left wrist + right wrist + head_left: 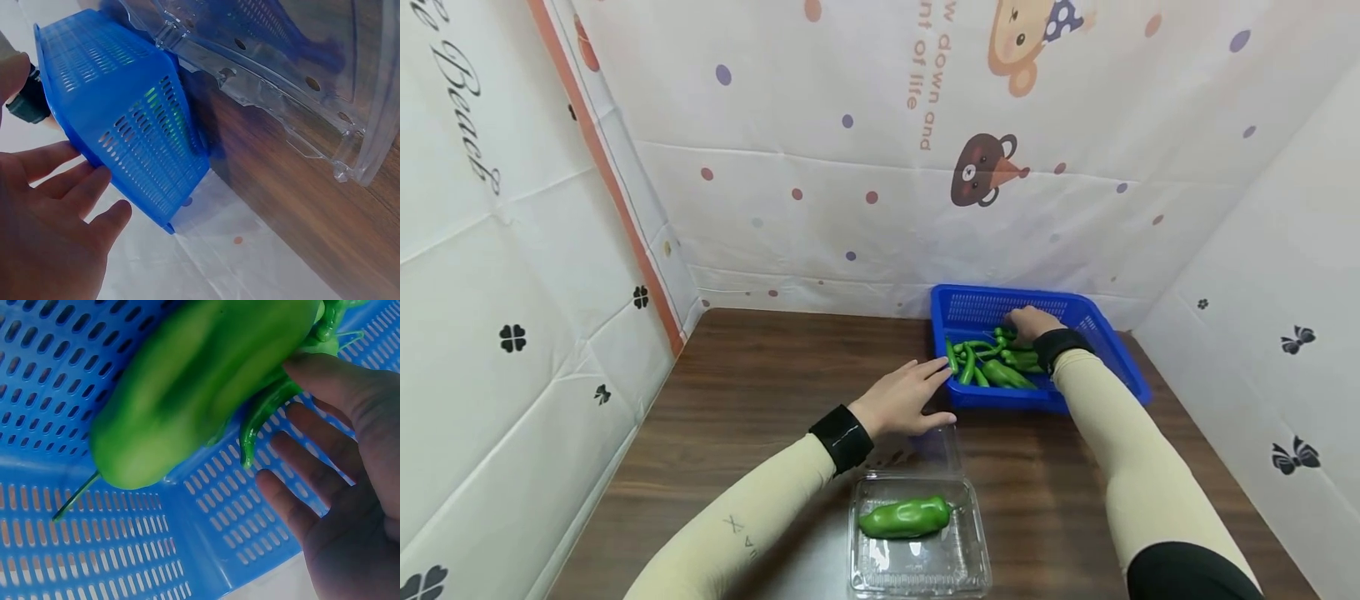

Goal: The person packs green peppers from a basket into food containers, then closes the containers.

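The right hand [1032, 322] reaches into the blue perforated basket [1105, 337] at the far right of the worktop [752, 392], fingers spread and relaxed, with one fingertip touching a large green pepper [200, 381] among the heap of green peppers [992, 362]; it grips nothing. The left hand [902, 400] lies open, fingers straight, on the raised lid of a clear plastic clamshell box [917, 567] just in front of the basket's near left corner. The box sits at the near edge of the worktop, and one green pepper [905, 517] lies inside its tray. The two hands are well apart.
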Tool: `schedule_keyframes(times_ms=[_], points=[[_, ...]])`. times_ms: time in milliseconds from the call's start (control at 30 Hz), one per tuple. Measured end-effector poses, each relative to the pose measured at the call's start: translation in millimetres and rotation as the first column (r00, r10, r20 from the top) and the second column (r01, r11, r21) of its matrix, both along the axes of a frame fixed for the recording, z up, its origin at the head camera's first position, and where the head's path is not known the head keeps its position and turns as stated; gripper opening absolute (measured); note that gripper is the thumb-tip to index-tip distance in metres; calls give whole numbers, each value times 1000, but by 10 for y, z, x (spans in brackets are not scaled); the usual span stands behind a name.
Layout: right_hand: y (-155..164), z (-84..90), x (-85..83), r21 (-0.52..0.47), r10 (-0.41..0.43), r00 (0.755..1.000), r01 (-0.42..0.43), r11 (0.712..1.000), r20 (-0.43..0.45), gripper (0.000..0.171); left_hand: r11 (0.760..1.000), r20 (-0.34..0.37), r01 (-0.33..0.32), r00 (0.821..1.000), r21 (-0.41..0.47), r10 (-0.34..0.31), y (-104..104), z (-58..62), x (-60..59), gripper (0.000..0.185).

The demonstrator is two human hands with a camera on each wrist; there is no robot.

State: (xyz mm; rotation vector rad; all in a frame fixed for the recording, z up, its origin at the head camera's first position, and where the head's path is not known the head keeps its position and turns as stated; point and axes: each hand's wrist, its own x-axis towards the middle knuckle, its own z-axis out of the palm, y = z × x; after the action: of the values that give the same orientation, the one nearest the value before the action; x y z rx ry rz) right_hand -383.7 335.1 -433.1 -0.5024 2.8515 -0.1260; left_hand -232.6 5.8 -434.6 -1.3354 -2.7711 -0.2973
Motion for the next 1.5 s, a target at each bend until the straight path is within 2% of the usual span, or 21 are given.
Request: schedule_keyframes(times_ms=[133,400,800,1100,1500], points=[[-19,-71,22,-1,5,1000,-5,1000,2,42,1000,-10,10,1000,0,-10,-17,-28,18,77],[-49,-59,-42,1,25,1000,-25,1000,-1,39,1000,-15,6,1000,4,-6,-26,-21,-4,77],[-50,-74,-84,-3,-21,999,21,1000,47,44,1000,2,10,1000,-5,-10,-39,-3,-22,77],[-36,-80,-60,-1,5,1000,-4,1000,20,43,1000,-1,15,1000,-1,-15,-46,13,-21,77],[-3,-148,-77,-26,-32,999,33,999,26,47,1000,8,4,1000,-15,-4,-33,-21,-25,77]])
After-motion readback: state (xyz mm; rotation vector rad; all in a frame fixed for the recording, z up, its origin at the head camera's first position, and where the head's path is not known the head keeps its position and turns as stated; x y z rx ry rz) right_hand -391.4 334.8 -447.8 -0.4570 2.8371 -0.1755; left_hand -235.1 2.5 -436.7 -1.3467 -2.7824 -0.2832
